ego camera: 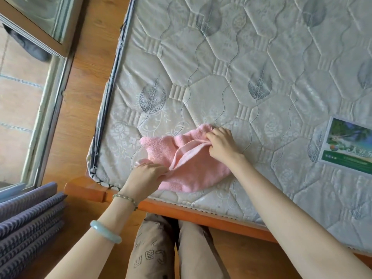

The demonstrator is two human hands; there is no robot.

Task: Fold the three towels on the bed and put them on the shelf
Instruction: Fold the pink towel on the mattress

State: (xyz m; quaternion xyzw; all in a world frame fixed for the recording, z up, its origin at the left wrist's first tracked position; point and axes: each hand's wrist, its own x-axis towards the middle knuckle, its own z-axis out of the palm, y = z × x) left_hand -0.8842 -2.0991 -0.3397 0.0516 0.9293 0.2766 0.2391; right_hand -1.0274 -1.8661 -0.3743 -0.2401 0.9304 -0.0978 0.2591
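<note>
A pink towel (pixel 187 158) lies rumpled on the quilted mattress (pixel 221 67), close to its near left corner. My left hand (pixel 147 175) pinches the towel's near left edge. My right hand (pixel 221 146) grips a raised fold at the towel's far right edge. Both hands rest on the bed surface. Only this one towel is in view, and no shelf is visible.
A green picture label (pixel 348 144) lies on the mattress at the right. An orange wooden bed frame (pixel 201 215) runs along the near edge. Folded grey-purple bedding (pixel 26 224) is stacked on the wooden floor at lower left. A sliding glass door (pixel 30 97) is at the left.
</note>
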